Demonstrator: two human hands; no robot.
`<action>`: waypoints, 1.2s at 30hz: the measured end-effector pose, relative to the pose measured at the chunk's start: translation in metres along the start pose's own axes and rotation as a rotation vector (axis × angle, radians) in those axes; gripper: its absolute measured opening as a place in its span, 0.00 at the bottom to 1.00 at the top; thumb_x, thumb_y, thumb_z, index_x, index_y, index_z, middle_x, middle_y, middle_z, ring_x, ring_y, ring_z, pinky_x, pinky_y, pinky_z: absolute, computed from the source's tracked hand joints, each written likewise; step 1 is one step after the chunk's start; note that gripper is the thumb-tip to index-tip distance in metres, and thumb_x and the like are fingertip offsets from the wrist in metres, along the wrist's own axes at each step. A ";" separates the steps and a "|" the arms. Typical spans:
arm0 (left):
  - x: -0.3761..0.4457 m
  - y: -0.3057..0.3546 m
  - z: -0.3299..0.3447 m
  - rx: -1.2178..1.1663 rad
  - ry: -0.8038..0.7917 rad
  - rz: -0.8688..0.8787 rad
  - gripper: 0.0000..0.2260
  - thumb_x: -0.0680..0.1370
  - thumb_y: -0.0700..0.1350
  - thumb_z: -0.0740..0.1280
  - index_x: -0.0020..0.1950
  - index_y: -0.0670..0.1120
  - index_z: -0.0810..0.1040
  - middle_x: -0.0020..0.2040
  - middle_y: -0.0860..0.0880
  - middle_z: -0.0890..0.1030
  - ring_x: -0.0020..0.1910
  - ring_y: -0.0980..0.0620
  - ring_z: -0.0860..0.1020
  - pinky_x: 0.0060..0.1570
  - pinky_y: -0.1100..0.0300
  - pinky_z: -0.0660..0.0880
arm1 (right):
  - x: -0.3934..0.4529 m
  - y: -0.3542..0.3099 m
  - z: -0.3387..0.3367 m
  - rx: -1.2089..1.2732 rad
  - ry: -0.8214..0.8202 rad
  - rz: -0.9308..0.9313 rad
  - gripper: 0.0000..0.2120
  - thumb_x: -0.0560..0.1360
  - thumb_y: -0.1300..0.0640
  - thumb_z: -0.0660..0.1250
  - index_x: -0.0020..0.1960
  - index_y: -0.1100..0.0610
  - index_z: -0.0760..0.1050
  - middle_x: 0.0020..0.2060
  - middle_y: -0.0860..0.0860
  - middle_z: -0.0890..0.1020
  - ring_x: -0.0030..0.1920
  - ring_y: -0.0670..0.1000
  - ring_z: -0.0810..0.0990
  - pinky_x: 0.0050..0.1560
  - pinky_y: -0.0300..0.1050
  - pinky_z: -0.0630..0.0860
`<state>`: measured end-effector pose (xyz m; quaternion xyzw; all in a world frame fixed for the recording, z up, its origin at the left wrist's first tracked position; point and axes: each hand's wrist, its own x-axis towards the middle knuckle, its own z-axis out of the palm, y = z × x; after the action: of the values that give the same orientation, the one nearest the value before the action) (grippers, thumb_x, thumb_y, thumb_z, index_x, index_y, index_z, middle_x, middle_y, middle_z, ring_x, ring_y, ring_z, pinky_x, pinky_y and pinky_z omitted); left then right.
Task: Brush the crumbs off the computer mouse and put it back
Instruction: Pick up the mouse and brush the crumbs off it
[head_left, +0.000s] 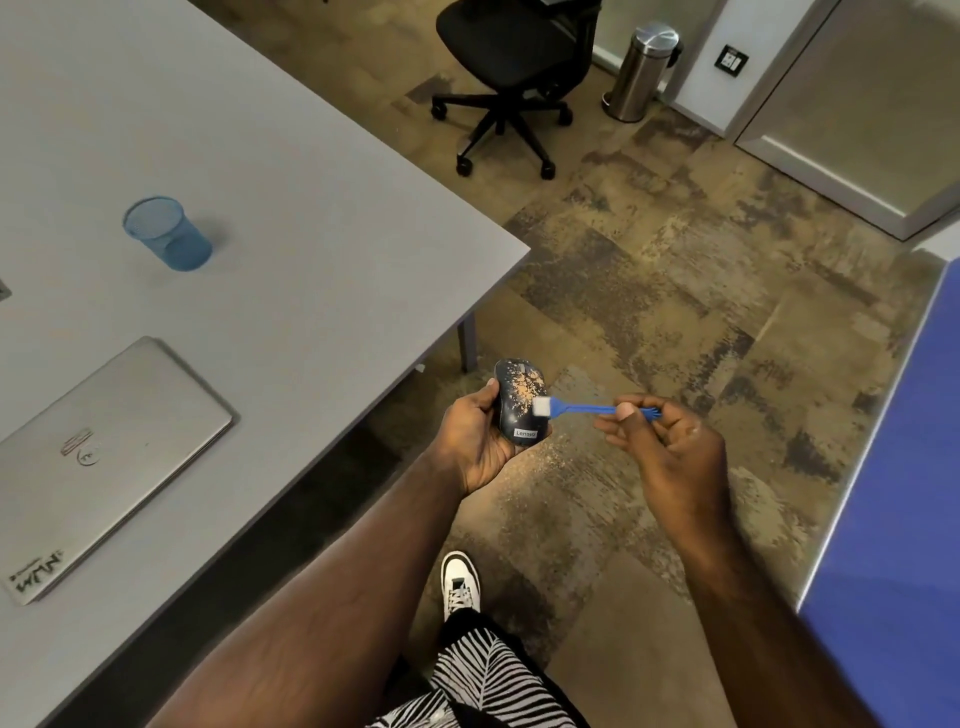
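Note:
A dark computer mouse (518, 410) with tan crumbs scattered over its top is held in my left hand (475, 441), out over the carpet just past the table's edge. My right hand (670, 447) pinches the handle of a small blue brush (587, 409). The brush's white bristle head touches the right side of the mouse. A grey label sits on the mouse's near end.
The grey table (311, 291) at left carries a closed silver laptop (98, 457) and a blue mesh cup (169, 234). A black office chair (509, 67) and a steel bin (641, 73) stand farther back. A blue surface (893, 519) borders the right. My shoe (460, 582) is below.

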<state>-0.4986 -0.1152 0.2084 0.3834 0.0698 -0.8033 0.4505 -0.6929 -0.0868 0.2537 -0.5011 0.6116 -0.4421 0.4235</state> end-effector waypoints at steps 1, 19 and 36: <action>0.002 -0.001 0.001 -0.005 0.005 0.003 0.20 0.83 0.49 0.51 0.65 0.37 0.70 0.67 0.36 0.73 0.58 0.41 0.76 0.62 0.43 0.70 | -0.002 0.000 0.001 -0.046 -0.027 0.003 0.06 0.77 0.54 0.68 0.48 0.44 0.81 0.40 0.46 0.88 0.42 0.53 0.88 0.43 0.46 0.84; 0.005 -0.002 0.018 -0.024 -0.003 -0.003 0.19 0.83 0.49 0.51 0.66 0.38 0.69 0.67 0.37 0.73 0.63 0.40 0.74 0.66 0.43 0.69 | 0.009 0.008 -0.017 -0.112 0.096 -0.007 0.06 0.76 0.54 0.69 0.46 0.43 0.82 0.38 0.43 0.88 0.38 0.46 0.88 0.37 0.40 0.83; 0.008 -0.008 0.019 0.047 -0.003 0.001 0.18 0.83 0.50 0.50 0.61 0.39 0.72 0.63 0.37 0.74 0.50 0.41 0.77 0.53 0.45 0.76 | 0.020 0.006 -0.012 -0.215 0.248 -0.009 0.05 0.76 0.52 0.68 0.50 0.44 0.80 0.33 0.38 0.85 0.34 0.44 0.85 0.33 0.43 0.81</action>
<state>-0.5179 -0.1247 0.2147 0.3928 0.0498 -0.8050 0.4418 -0.7083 -0.1044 0.2492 -0.4880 0.7006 -0.4345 0.2869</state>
